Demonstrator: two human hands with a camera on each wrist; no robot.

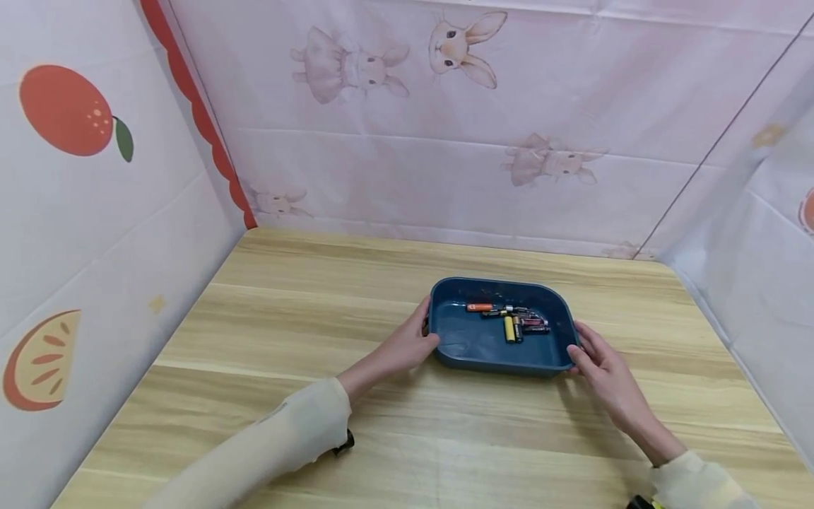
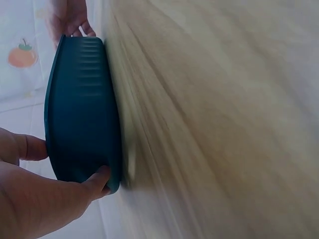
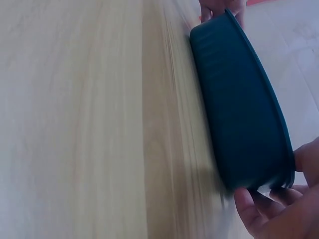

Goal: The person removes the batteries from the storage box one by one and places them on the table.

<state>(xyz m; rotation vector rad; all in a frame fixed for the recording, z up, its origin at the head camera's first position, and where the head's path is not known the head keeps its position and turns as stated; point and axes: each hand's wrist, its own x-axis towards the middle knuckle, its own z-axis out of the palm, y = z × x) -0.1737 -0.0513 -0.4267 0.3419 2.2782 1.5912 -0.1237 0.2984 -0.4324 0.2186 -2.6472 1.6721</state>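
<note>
A dark teal plastic bin [image 1: 463, 341] with rounded corners is held at both ends, its base close over the wooden table. Inside, several small batteries lie loose in a cluster towards the right, among them an orange battery [image 1: 480, 307] and a yellow battery [image 1: 509, 330]. My left hand [image 1: 407, 346] grips the left end, thumb at the near corner. At the other end my right hand [image 1: 604, 375] holds the bin with the thumb on the rim and fingertips under the edge. Both wrist views show the bin's ribbed outer wall [image 2: 82, 117] from the side.
The light wood-grain table [image 1: 305, 311] stretches around the bin. A pale pink curtain [image 1: 407, 170] with rabbit prints hangs behind it. White fruit-printed sheets stand along the left [image 1: 127, 283] and right sides.
</note>
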